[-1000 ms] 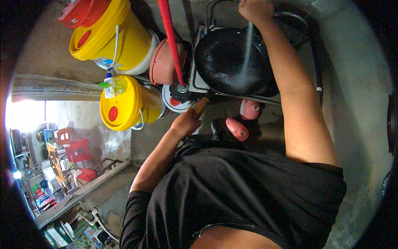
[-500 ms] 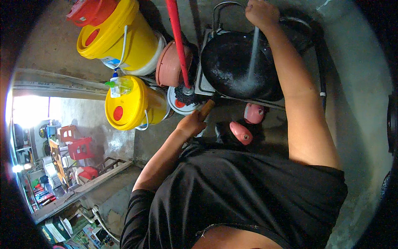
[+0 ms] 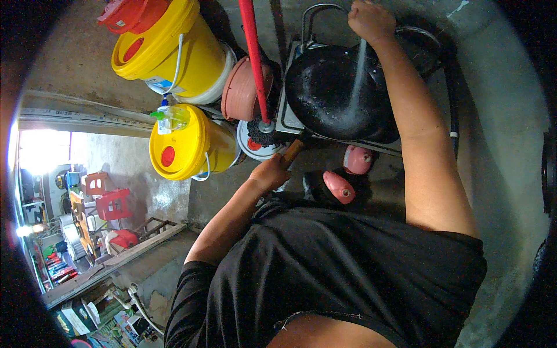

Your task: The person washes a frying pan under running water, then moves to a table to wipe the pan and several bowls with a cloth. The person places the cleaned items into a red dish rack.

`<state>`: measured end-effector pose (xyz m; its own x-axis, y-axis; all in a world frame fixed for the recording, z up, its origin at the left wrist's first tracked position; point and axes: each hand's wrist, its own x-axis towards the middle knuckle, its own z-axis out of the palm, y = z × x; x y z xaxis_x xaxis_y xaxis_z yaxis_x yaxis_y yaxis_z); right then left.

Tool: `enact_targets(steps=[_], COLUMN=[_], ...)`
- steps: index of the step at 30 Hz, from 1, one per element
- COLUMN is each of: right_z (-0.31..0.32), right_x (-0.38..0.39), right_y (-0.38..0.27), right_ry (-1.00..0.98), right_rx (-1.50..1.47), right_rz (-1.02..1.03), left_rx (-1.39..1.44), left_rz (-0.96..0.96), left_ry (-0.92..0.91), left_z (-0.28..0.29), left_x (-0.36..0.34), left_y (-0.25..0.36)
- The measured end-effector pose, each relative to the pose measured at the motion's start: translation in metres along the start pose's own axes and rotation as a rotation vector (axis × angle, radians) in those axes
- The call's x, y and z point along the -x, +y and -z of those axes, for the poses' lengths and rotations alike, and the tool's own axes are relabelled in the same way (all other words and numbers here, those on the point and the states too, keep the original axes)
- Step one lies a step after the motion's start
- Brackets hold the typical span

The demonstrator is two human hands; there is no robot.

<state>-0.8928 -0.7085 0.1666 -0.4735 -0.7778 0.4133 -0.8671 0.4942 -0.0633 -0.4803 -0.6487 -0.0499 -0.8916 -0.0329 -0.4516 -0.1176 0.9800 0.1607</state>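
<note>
My left hand (image 3: 271, 174) is closed round the wooden handle (image 3: 294, 152) of a black wok (image 3: 325, 93), which rests tilted over a metal sink (image 3: 288, 119). My right arm reaches across the wok's right side. Up there, my right hand (image 3: 372, 23) is closed at the end of a curved metal faucet (image 3: 316, 7); its fingers hide the spout. A stream of water (image 3: 358, 81) falls from below that hand into the wok. Wet, whitish patches show on the wok's dark inner surface.
Left of the sink stand yellow buckets (image 3: 194, 145), a pinkish basin (image 3: 239, 90) and a white-lidded tub (image 3: 253, 148). A red pole (image 3: 253, 58) rises beside them. Pink slippers (image 3: 339, 187) show below the sink. A black hose (image 3: 452, 116) runs along the right.
The whole view has shifted slightly. Both hands keep their holds, and water keeps running into the wok, which stays about where it was.
</note>
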Motion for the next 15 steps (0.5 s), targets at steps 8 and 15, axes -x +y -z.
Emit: enact_targets(steps=[8,15], right_z=[-0.013,-0.033], right_x=[0.001,-0.002], right_y=[0.005,0.011], right_ry=[0.077,0.260], right_rx=[-0.026,-0.002], right_rz=[0.004,0.065], left_rx=[0.432,0.477], left_rz=[0.186,0.322], left_ry=[0.057,0.028], left_z=[-0.035,0.004], left_x=[-0.004,-0.001], left_y=[-0.011,0.003])
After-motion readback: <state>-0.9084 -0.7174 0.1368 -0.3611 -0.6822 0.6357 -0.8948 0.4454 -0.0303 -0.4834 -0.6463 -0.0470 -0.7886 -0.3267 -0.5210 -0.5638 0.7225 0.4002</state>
